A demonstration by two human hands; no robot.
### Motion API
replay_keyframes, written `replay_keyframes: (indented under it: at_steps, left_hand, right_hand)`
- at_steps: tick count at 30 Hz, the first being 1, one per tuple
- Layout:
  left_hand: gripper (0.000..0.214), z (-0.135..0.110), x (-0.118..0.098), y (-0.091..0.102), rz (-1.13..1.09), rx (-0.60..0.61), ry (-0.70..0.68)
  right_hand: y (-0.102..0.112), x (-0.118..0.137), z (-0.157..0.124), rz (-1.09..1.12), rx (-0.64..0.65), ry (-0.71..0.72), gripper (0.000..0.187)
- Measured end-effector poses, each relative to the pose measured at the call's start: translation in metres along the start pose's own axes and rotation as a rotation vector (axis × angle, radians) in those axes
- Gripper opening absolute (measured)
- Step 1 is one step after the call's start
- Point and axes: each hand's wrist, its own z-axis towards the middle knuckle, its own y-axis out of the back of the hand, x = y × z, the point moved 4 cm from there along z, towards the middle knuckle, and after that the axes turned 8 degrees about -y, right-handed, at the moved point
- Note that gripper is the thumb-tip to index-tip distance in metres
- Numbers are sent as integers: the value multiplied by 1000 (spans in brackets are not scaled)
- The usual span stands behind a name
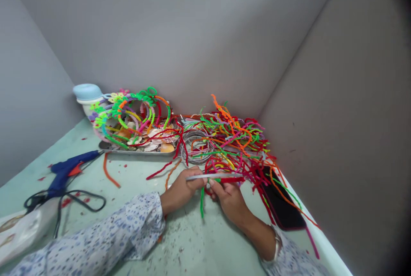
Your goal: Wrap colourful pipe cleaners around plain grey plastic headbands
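In front of me my two hands hold a narrow grey headband [221, 176] seen nearly edge-on, with fuzzy red pipe cleaner wound on its right part. My left hand [184, 188] is closed, pinching near its middle. A green pipe cleaner [202, 203] hangs down between the hands, and a bit of green shows at the fingertips. With thumb and fingers closed, my right hand [229, 199] grips the wrapped part close beside the left. The undersides of the fingers are hidden.
Behind my hands lie a tangled heap of coloured pipe cleaners [237, 132] and silver wire-like hoops [196, 149]. A metal tray [141, 152] holds shells and colourful fuzzy hoops [150, 113]. Left are a blue glue gun [61, 175] and a blue-lidded bottle [88, 96]; right, a black phone [282, 203].
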Motion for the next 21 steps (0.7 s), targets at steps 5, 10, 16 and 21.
replay_keyframes:
  at_steps: [5,10,16,21]
  left_hand:
    - [31,-1,-1,-2,-56,4,50]
    - [27,-2,-3,-1,-83,-15,37]
    - [24,0,-3,0,-31,0,-18]
    - [18,-3,0,2,126,-53,-49]
  right_hand:
    - [-1,-1,1,31,12,34,31]
    - [-1,-2,1,61,-12,-9,35]
    - [0,2,0,52,-6,-33,40]
    - [0,2,0,122,-13,-40,28]
